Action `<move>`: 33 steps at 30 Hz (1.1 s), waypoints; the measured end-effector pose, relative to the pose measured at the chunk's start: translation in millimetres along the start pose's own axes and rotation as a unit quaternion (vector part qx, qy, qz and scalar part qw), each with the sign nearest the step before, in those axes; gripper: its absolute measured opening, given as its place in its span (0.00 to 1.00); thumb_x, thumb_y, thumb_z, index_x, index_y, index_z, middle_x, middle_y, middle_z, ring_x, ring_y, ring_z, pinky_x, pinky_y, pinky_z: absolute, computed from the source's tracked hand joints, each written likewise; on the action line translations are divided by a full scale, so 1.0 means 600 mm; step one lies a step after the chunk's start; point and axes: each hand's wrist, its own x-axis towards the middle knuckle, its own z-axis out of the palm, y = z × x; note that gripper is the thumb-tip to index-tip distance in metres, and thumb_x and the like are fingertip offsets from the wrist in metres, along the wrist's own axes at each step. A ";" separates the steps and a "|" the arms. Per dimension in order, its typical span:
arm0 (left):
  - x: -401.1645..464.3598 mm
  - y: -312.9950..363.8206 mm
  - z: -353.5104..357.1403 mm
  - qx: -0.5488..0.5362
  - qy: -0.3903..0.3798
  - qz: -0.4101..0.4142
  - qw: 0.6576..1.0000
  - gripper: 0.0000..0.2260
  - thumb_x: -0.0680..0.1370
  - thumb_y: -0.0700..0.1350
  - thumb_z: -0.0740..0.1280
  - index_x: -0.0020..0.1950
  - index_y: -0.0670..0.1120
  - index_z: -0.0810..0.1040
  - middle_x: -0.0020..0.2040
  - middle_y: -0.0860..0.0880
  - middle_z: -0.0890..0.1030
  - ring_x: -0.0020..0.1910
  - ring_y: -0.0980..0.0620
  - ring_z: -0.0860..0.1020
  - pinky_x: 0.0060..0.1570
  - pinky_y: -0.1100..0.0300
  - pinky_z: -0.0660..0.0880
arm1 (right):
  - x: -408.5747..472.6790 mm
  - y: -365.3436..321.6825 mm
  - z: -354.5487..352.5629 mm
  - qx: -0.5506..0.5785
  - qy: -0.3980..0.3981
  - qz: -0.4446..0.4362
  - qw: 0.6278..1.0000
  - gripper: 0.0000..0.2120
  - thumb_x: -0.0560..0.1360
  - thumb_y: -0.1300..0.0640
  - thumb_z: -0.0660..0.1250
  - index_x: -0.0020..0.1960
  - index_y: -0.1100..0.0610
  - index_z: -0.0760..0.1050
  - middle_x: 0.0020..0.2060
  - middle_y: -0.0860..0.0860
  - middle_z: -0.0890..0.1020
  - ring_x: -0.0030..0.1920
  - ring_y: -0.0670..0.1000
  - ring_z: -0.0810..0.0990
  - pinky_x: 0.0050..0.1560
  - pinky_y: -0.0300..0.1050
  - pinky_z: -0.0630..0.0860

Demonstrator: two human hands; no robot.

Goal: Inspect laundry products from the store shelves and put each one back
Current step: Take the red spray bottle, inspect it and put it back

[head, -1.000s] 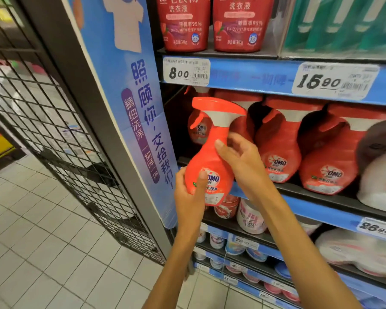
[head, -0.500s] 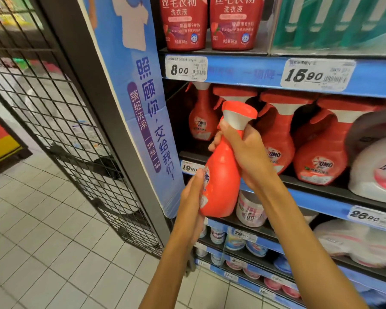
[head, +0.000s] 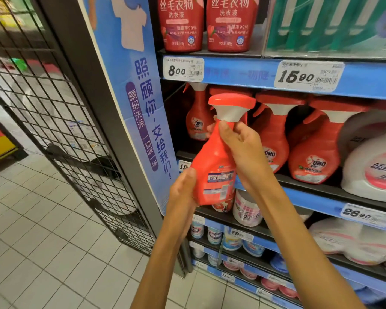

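While both hands grip it, spray bottle [head: 214,166] clears shelf edge [head: 321,197].

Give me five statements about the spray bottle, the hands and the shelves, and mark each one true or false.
1. Both hands hold the red spray bottle. True.
2. The right hand grips the bottle at its base. False: it grips the neck, just under the white collar; the left hand holds the base.
3. The bottle's back label faces the camera. True.
4. The held bottle stands on the shelf. False: it is held in the air in front of the shelf.
5. The price tag above the shelved spray bottles reads 26.90. False: it reads 8.00.
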 end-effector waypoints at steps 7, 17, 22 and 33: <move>-0.003 0.002 -0.001 -0.019 -0.001 -0.020 1.000 0.20 0.67 0.64 0.67 0.51 0.54 0.84 0.50 0.47 0.85 0.48 0.50 0.84 0.42 0.61 0.80 | -0.002 0.002 0.005 -0.083 -0.031 -0.006 0.996 0.09 0.81 0.51 0.59 0.49 0.52 0.77 0.38 0.43 0.84 0.39 0.41 0.80 0.43 0.35 0.78; -0.007 0.008 -0.010 0.006 -0.038 -0.068 0.997 0.24 0.74 0.62 0.60 0.65 0.52 0.75 0.58 0.49 0.83 0.58 0.51 0.80 0.50 0.59 0.79 | -0.002 0.014 0.016 0.089 -0.009 0.054 0.995 0.13 0.80 0.51 0.58 0.49 0.58 0.76 0.35 0.51 0.83 0.37 0.49 0.83 0.39 0.40 0.80; -0.004 0.012 -0.007 -0.048 -0.063 -0.081 0.994 0.27 0.73 0.64 0.64 0.66 0.50 0.75 0.60 0.45 0.81 0.58 0.48 0.80 0.54 0.55 0.79 | 0.000 0.008 0.009 0.027 -0.026 0.012 0.999 0.12 0.77 0.48 0.61 0.48 0.54 0.77 0.39 0.49 0.84 0.43 0.48 0.84 0.44 0.42 0.79; -0.010 0.011 -0.009 0.011 -0.099 -0.091 0.991 0.35 0.71 0.70 0.60 0.72 0.51 0.68 0.63 0.49 0.80 0.62 0.48 0.78 0.57 0.51 0.78 | 0.014 0.014 0.000 -0.115 -0.038 0.034 0.992 0.11 0.80 0.49 0.60 0.52 0.58 0.70 0.39 0.55 0.82 0.40 0.57 0.82 0.43 0.52 0.80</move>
